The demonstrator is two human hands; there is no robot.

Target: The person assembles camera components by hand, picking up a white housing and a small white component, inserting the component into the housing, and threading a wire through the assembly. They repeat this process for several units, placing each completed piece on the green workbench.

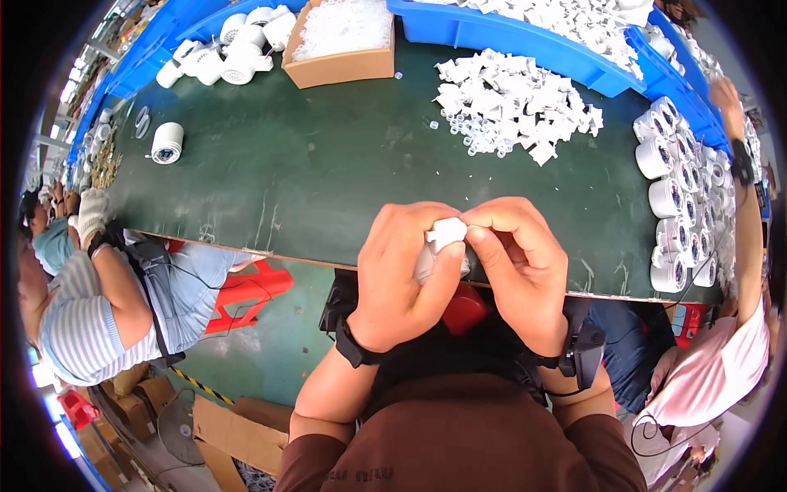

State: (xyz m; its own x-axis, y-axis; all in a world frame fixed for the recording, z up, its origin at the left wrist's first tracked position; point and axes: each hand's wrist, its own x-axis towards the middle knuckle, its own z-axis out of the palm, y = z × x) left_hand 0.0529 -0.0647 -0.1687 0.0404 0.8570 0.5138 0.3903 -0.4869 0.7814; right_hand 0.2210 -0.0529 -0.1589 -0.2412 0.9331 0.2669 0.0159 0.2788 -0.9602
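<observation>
At the near edge of the table [328,164], just right of centre, the left hand [402,262] pinches a white piece [448,233] between thumb and forefinger. The right hand [525,262] has its thumb and forefinger drawn nearly together at the piece's right side; whether they grip anything tiny, I cannot tell. More white shows below the piece, half hidden by the left hand. My reading is that the 2 hands are joining or adjusting a small fitting, and the next move calls for a steady left pinch and a light, well-aligned push from the right.

The piece looks like smooth, matte moulded plastic, blocky with a small tab. At the far right, the pile [512,90] is a jumble of angular white shapes, with clear, glossy rings [484,135] along its near side. The far box [344,69] is plain brown cardboard. At left, 1 lamp [168,142] lies as a smooth white cylinder with a dark face. The table's green top is scuffed.
</observation>
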